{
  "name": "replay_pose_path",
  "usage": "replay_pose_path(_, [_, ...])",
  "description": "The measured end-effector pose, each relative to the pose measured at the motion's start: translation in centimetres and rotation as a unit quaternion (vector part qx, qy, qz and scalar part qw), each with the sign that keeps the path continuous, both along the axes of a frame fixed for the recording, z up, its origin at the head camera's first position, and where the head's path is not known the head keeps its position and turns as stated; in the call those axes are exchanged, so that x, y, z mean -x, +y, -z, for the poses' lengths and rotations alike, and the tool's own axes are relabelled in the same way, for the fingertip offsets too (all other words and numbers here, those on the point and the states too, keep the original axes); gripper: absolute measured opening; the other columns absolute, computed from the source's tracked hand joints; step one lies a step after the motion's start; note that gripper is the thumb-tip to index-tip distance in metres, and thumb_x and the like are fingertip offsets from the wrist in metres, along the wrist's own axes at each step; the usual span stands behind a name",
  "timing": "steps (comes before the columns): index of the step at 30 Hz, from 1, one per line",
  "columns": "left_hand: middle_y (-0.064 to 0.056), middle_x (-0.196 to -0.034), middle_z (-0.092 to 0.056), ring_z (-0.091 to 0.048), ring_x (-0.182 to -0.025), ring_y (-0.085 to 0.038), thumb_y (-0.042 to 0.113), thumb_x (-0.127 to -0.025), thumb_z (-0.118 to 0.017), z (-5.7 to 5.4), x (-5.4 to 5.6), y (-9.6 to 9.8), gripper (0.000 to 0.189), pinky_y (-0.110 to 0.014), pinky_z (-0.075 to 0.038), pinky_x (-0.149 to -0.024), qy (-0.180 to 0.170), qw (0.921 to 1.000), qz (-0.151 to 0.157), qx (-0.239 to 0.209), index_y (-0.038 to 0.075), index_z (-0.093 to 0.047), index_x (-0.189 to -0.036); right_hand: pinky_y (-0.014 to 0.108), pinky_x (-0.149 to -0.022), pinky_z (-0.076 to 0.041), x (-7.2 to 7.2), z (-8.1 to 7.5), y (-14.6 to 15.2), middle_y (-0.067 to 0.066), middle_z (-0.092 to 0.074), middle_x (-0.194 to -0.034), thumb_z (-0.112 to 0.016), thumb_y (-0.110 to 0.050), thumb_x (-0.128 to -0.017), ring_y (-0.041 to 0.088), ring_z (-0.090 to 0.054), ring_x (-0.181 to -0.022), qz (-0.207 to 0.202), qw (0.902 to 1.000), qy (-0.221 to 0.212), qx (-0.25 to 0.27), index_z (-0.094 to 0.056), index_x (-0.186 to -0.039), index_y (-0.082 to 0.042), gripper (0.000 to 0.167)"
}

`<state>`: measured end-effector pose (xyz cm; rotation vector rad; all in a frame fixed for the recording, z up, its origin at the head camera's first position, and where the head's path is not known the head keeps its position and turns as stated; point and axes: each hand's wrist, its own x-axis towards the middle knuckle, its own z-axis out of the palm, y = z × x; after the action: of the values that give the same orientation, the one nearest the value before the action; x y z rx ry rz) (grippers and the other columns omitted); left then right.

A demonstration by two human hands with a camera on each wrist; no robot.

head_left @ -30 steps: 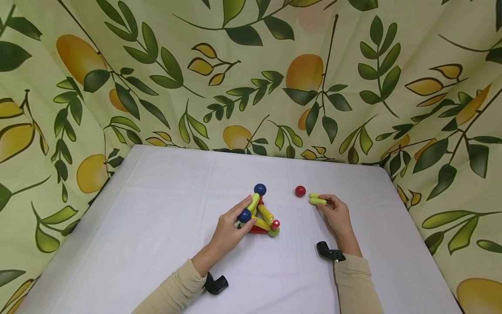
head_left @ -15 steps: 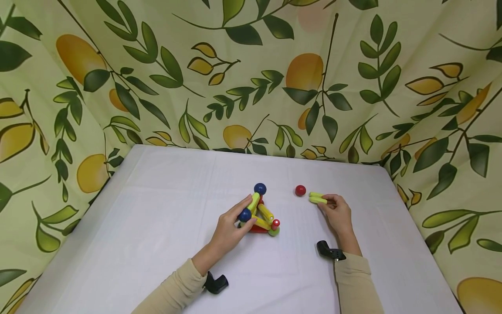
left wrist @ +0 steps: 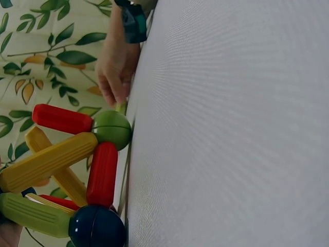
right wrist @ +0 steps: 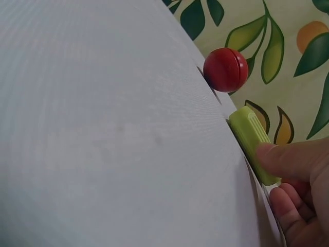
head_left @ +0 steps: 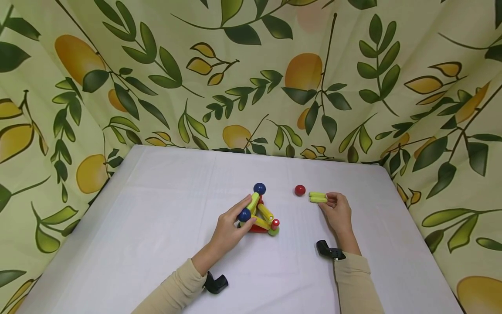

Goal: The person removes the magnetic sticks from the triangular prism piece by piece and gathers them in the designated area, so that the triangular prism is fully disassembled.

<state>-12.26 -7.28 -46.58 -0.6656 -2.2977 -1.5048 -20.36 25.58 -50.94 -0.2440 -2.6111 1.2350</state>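
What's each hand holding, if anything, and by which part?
Left hand: rod structure, by the blue ball between thumb and fingers. Right hand: nearer light green rod, by its right end; second rod unclear.

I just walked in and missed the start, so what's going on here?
A person's left hand grips a frame of coloured rods and balls on a white table. The right hand pinches at the ends of two lime-green rods lying side by side, though I can't tell if it grips both. A loose red ball rests just left of them.

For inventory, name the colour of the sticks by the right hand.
Yellow-green; both sticks show best in the head view.
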Motion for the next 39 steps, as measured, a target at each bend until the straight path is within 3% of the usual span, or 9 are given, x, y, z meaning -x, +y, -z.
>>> replay_pose_path(4, [-0.018,-0.140,-0.048,-0.049,-0.128,-0.027,0.005,-0.084,-0.070,0.1,0.0,0.0,0.056,-0.029,-0.047,-0.095,0.002,1.0000,0.003,-0.005,0.000,-0.048,-0.136,0.038,-0.094,-0.048,0.0,-0.2,-0.2,0.020,-0.052,-0.120,-0.067,-0.004,-0.084,0.031,-0.053,-0.107,0.009,0.9999,-0.002,0.012,-0.050,-0.123,0.005,0.043])
replay_pose_path(6, [-0.019,-0.140,-0.048,-0.049,-0.128,-0.027,0.005,-0.084,-0.070,0.0,0.0,0.0,0.057,-0.028,-0.047,-0.095,0.004,1.0000,0.003,-0.004,0.000,-0.048,-0.136,0.043,-0.099,-0.045,0.0,-0.3,-0.2,0.020,-0.052,-0.123,-0.067,-0.006,-0.085,0.032,-0.051,-0.112,0.011,0.9998,-0.005,0.017,-0.049,-0.125,0.003,0.045])
replay_pose_path(16, [-0.015,-0.141,-0.048,-0.049,-0.128,-0.026,0.005,-0.084,-0.070,0.1,0.0,0.0,0.057,-0.027,-0.047,-0.095,0.003,1.0000,0.003,0.002,0.000,-0.048,-0.136,0.039,-0.107,-0.038,-0.5,-1.9,-1.1,0.015,-0.055,-0.128,-0.068,-0.007,-0.085,0.026,-0.049,-0.122,-0.028,0.9963,0.042,0.069,-0.051,-0.127,-0.001,0.046])
replay_pose_path(19, [-0.018,-0.140,-0.049,-0.049,-0.128,-0.026,0.004,-0.084,-0.071,0.0,0.0,0.0,0.057,-0.028,-0.047,-0.094,0.002,1.0000,0.005,0.002,0.000,-0.048,-0.135,0.036,-0.107,-0.040,-0.8,-3.0,-2.0,0.014,-0.056,-0.128,-0.069,-0.005,-0.085,0.025,-0.050,-0.121,-0.064,0.9923,0.054,0.092,-0.052,-0.127,-0.001,0.046])
replay_pose_path(24, [-0.014,-0.142,-0.048,-0.049,-0.128,-0.025,0.006,-0.084,-0.071,0.0,0.0,0.0,0.057,-0.027,-0.047,-0.094,0.000,1.0000,0.004,0.004,0.000,-0.048,-0.136,0.034,-0.102,-0.042,-1.7,-5.2,-3.8,0.018,-0.056,-0.129,-0.069,-0.006,-0.085,0.029,-0.052,-0.121,-0.156,0.9823,0.064,0.082,-0.051,-0.128,0.001,0.046])
replay_pose_path(30, [-0.015,-0.141,-0.048,-0.048,-0.128,-0.026,0.006,-0.084,-0.071,-0.1,0.0,0.0,0.057,-0.028,-0.047,-0.094,0.003,1.0000,0.006,-0.002,0.001,-0.048,-0.136,0.047,-0.098,-0.041,-3.4,-8.2,-6.1,0.029,-0.054,-0.126,-0.068,0.002,-0.083,0.041,-0.051,-0.118,-0.278,0.9525,0.086,0.088,-0.050,-0.125,0.012,0.046])
replay_pose_path(33, [-0.015,-0.141,-0.048,-0.049,-0.128,-0.026,0.006,-0.084,-0.071,-0.2,-0.1,0.0,0.056,-0.029,-0.048,-0.094,0.005,1.0000,0.006,-0.005,0.001,-0.049,-0.135,0.048,-0.099,-0.041,-3.7,-8.5,-6.8,0.027,-0.054,-0.128,-0.068,0.002,-0.084,0.040,-0.051,-0.119,-0.313,0.9424,0.078,0.088,-0.050,-0.126,0.010,0.047])
replay_pose_path(36, [-0.014,-0.141,-0.049,-0.049,-0.128,-0.026,0.006,-0.084,-0.071,-0.2,-0.1,0.0,0.056,-0.029,-0.048,-0.094,0.006,1.0000,0.005,-0.006,0.001,-0.049,-0.135,0.044,-0.101,-0.042,-3.5,-7.8,-7.0,0.022,-0.055,-0.129,-0.069,-0.004,-0.085,0.033,-0.052,-0.121,-0.335,0.9376,0.054,0.077,-0.051,-0.128,0.002,0.047])
replay_pose_path(39, [-0.014,-0.141,-0.048,-0.049,-0.128,-0.026,0.007,-0.084,-0.071,-0.3,-0.1,-0.1,0.057,-0.028,-0.047,-0.094,0.005,1.0000,0.005,-0.005,0.001,-0.049,-0.135,0.043,-0.102,-0.043,-3.3,-7.0,-7.1,0.020,-0.056,-0.129,-0.069,-0.008,-0.086,0.030,-0.053,-0.121,-0.369,0.9258,0.037,0.075,-0.053,-0.128,-0.004,0.045])
